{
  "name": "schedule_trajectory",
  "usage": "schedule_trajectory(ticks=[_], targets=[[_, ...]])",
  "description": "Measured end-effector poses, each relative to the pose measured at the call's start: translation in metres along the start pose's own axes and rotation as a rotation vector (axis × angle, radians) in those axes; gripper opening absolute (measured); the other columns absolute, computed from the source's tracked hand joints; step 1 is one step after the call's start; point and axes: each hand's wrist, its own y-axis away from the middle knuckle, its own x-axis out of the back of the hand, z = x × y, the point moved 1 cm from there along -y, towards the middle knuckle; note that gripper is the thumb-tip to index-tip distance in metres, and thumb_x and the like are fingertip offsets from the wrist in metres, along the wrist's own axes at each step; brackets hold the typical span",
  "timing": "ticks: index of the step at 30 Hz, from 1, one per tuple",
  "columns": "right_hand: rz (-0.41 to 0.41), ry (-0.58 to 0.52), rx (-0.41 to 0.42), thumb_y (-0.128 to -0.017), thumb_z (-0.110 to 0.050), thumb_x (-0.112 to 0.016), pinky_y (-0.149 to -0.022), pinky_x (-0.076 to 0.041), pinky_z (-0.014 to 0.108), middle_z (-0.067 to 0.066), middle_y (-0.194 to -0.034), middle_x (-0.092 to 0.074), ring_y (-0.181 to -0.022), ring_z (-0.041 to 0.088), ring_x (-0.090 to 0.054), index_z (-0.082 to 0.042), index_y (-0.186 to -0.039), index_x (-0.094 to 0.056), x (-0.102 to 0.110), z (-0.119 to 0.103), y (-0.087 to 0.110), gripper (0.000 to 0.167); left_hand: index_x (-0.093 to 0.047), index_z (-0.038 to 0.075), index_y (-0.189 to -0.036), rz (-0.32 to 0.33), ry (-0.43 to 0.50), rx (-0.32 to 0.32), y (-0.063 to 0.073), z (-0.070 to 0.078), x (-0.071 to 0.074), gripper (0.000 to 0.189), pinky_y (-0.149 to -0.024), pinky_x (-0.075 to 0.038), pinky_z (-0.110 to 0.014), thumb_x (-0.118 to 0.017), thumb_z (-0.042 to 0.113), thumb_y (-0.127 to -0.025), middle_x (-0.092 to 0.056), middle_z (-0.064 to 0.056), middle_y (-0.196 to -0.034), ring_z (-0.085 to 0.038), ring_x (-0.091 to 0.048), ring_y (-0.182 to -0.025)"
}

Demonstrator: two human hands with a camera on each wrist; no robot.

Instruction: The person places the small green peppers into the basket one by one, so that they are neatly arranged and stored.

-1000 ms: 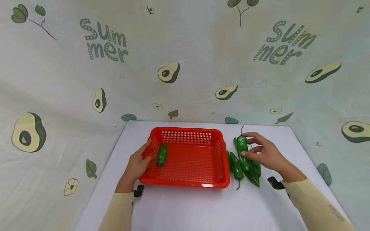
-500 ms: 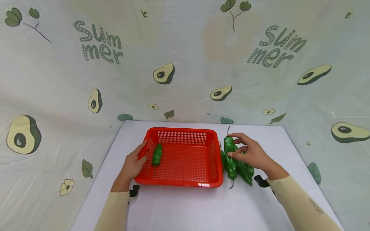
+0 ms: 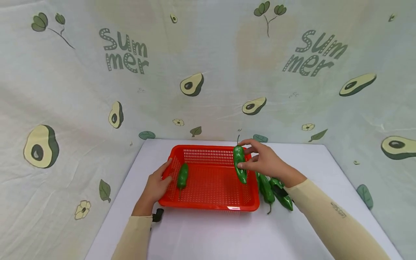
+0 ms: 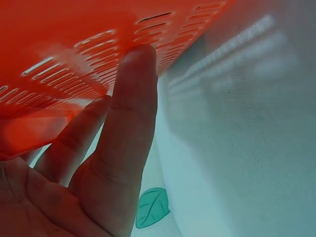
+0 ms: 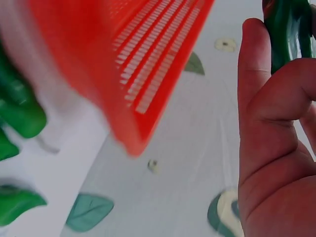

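While a glossy, tapering green pepper [image 3: 239,164] hangs stem-up over the right end of the slotted red plastic basket [image 3: 208,207], the right hand [image 3: 264,162] pinches it between thumb and fingers, forearm slanting in; the left hand [image 3: 157,186] grips the basket's left side, thumb inside, near another smooth pepper [image 3: 183,176] lying within

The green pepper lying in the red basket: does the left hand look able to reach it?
Probably yes: the left hand holds the red basket on the side nearest the green pepper, which lies uncovered.
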Motion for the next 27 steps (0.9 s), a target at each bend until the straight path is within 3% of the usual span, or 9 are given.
schedule_trajectory(ticks=[4, 10, 16, 22, 27], targets=[[-0.029, 0.007, 0.0, -0.084, -0.036, -0.091, -0.08, -0.063, 0.044, 0.009, -0.124, -0.068, -0.093, 0.024, -0.076, -0.029, -0.142, -0.052, -0.014, -0.014, -0.032, 0.071, -0.036, 0.046, -0.163, 0.019, 0.006, -0.006, -0.003, 0.0, -0.001, 0.067, -0.074, -0.059, -0.038, -0.055, 0.023, -0.103, -0.05, -0.011, -0.158, -0.033, -0.061, -0.107], [-0.08, 0.048, 0.028, -0.082, -0.039, -0.092, -0.084, -0.061, 0.04, 0.003, -0.116, -0.072, -0.103, 0.021, -0.07, -0.027, -0.134, -0.053, -0.046, -0.018, -0.073, 0.066, -0.037, 0.046, -0.163, 0.007, 0.022, 0.021, -0.004, -0.002, -0.004, 0.067, -0.07, -0.06, -0.035, -0.056, 0.022, -0.103, -0.048, -0.011, -0.159, -0.032, -0.062, -0.103], [-0.212, -0.06, -0.003, -0.082, -0.029, -0.092, -0.077, -0.062, 0.042, 0.014, -0.107, -0.071, -0.088, 0.025, -0.074, -0.02, -0.13, -0.051, -0.089, -0.024, -0.108, 0.064, -0.038, 0.046, -0.162, 0.022, 0.036, 0.026, -0.002, -0.004, -0.003, 0.067, -0.068, -0.061, -0.036, -0.057, 0.022, -0.103, -0.051, -0.01, -0.157, -0.032, -0.064, -0.1], [-0.321, -0.053, -0.055, -0.082, -0.025, -0.093, -0.076, -0.063, 0.04, 0.015, -0.098, -0.074, -0.083, 0.023, -0.075, -0.017, -0.129, -0.05, -0.125, -0.025, -0.129, 0.064, -0.039, 0.047, -0.161, 0.029, 0.05, 0.006, -0.002, -0.002, -0.001, 0.067, -0.068, -0.06, -0.036, -0.057, 0.022, -0.102, -0.05, -0.008, -0.158, -0.032, -0.063, -0.102], [-0.336, -0.029, -0.098, -0.082, -0.023, -0.093, -0.07, -0.062, 0.036, 0.016, -0.103, -0.072, -0.081, 0.023, -0.073, -0.015, -0.129, -0.05, -0.143, -0.02, -0.137, 0.063, -0.039, 0.046, -0.162, 0.032, 0.055, 0.004, -0.002, 0.0, -0.002, 0.066, -0.073, -0.06, -0.037, -0.057, 0.022, -0.102, -0.049, -0.006, -0.16, -0.031, -0.061, -0.11]])
